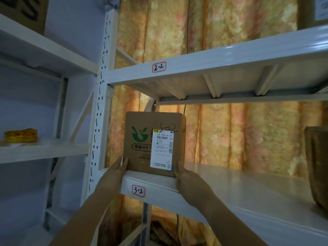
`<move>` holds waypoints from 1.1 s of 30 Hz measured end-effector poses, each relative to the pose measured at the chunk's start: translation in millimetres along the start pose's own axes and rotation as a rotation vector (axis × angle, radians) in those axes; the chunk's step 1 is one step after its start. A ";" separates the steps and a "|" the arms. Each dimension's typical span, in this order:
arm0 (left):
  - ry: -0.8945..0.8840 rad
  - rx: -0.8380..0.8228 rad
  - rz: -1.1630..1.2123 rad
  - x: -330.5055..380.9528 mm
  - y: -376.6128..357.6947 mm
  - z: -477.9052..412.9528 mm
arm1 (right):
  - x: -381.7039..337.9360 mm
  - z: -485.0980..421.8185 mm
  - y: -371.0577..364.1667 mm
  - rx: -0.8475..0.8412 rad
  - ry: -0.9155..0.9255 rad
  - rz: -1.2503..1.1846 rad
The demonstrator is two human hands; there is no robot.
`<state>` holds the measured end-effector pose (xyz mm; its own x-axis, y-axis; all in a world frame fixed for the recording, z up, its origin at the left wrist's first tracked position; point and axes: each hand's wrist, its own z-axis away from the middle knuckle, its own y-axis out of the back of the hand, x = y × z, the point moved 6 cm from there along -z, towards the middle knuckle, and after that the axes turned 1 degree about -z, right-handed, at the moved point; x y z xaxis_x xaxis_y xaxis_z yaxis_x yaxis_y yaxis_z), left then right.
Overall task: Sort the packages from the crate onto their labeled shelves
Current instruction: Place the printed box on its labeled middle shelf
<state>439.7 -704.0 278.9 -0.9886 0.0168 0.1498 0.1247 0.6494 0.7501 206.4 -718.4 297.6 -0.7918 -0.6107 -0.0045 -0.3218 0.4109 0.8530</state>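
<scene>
A brown cardboard box (142, 139) with a green logo, a white shipping label and "3-2" handwritten on it stands upright at the left end of the white shelf (230, 189). That shelf's front edge bears a tag reading 3-2 (138, 191). My left hand (117, 172) presses the box's lower left edge. My right hand (186, 176) presses its lower right corner. Both hands grip the box from the sides. The shelf above carries a tag reading 2-2 (159, 67).
A brown package (317, 166) sits at the right end of the same shelf. On the left rack a yellow packet (21, 135) lies on a shelf. A cardboard box (23, 11) stands at top left. A floral curtain (248, 135) hangs behind the shelves.
</scene>
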 end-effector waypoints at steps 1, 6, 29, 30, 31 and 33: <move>-0.044 0.052 -0.042 4.6 4.6 4.5 | -2.6 2.4 4.5 0.045 0.002 0.035; -0.029 0.136 -0.033 9.4 10.1 48.1 | -28.9 30.7 28.1 0.404 0.259 0.189; 0.514 -0.323 -0.319 39.9 175.9 434.5 | -149.9 285.3 2.7 -0.233 0.641 -0.161; 0.524 -0.330 -0.320 39.7 181.8 452.6 | -159.4 294.9 -2.1 -0.271 0.651 -0.166; 0.535 -0.343 -0.324 38.4 187.1 469.8 | -170.8 304.9 -7.0 -0.311 0.668 -0.171; 0.574 -0.376 -0.330 31.3 194.5 501.0 | -195.8 323.4 -19.4 -0.367 0.704 -0.179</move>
<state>390.6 -196.2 106.8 -0.7933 -0.5980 0.1143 -0.0476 0.2481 0.9676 199.8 -387.9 113.2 -0.1932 -0.9788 0.0681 -0.1248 0.0934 0.9878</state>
